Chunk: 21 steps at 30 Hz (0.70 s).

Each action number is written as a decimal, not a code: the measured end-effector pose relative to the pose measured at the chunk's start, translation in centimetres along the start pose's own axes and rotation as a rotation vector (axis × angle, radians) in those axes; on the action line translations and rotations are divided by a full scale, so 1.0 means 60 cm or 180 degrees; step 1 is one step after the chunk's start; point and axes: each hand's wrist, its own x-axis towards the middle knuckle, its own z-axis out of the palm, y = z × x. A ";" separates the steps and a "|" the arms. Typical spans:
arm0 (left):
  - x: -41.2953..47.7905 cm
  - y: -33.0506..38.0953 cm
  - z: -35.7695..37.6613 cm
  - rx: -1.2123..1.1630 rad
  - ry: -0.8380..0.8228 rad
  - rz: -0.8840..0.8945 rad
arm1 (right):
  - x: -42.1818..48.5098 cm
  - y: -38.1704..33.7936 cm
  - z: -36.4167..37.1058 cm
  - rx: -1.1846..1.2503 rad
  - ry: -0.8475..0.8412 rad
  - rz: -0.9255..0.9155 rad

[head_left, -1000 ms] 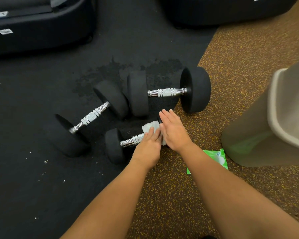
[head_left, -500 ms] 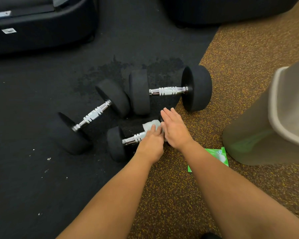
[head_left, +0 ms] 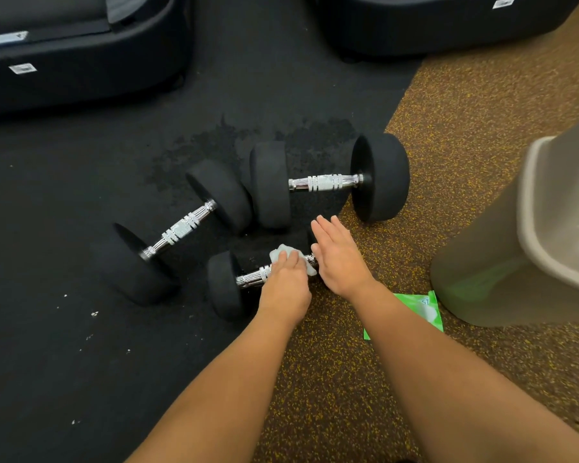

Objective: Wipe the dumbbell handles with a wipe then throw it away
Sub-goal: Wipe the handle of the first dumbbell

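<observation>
Three dumbbells lie in the middle of the frame, where the black mat (head_left: 64,329) meets the brown speckled floor (head_left: 482,111). The near dumbbell (head_left: 226,285) lies lowest, just below centre. The left hand (head_left: 286,282) sits on its chrome handle (head_left: 251,279), fingers curled down over the white wipe (head_left: 281,253) and clamping it against the bar. A crumpled edge of the wipe shows above the knuckles and a bit more to their right. The right hand (head_left: 340,259) is flat, fingers straight and together, lying over that dumbbell's right head, which is almost wholly hidden. Whether the palm presses on it cannot be told.

The left dumbbell (head_left: 181,228) lies slanted on the mat, left of centre. The far dumbbell (head_left: 326,182) lies level above the hands, its left head touching the slanted one's upper head.

A tan bin (head_left: 475,272) stands at the right edge. A green packet (head_left: 415,305) lies on the floor just beside its base, partly under the right forearm. Black machine bases (head_left: 81,61) fill the top of the frame.
</observation>
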 end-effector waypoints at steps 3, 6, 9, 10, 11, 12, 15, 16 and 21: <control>0.019 0.006 -0.004 -0.0134 -0.0171 0.0217 | -0.002 0.002 0.002 -0.0013 -0.0016 -0.0003; 0.019 0.005 -0.007 0.0017 -0.0323 0.0439 | -0.003 0.003 0.003 0.0017 -0.0024 0.0005; 0.004 -0.002 -0.006 0.0259 -0.0210 0.0489 | -0.004 0.003 0.001 0.0025 -0.0004 -0.0020; -0.002 -0.005 -0.006 0.0351 -0.0152 0.0461 | -0.004 0.003 0.000 0.0007 -0.0017 -0.0010; -0.007 -0.008 -0.006 0.0429 -0.0096 0.0429 | -0.004 0.002 0.000 -0.0014 -0.0034 0.0003; -0.012 -0.010 -0.005 0.0458 -0.0052 0.0387 | -0.004 0.002 -0.001 -0.0027 -0.0038 0.0010; -0.012 -0.007 -0.003 0.0272 0.0019 0.0138 | -0.005 -0.001 -0.003 -0.0045 -0.0043 0.0033; -0.008 -0.004 -0.002 0.0143 0.0038 0.0064 | -0.005 -0.002 -0.003 -0.0053 -0.0061 0.0043; 0.013 0.006 -0.008 -0.0009 -0.0220 0.0182 | -0.007 -0.003 -0.005 -0.0037 -0.0146 0.0071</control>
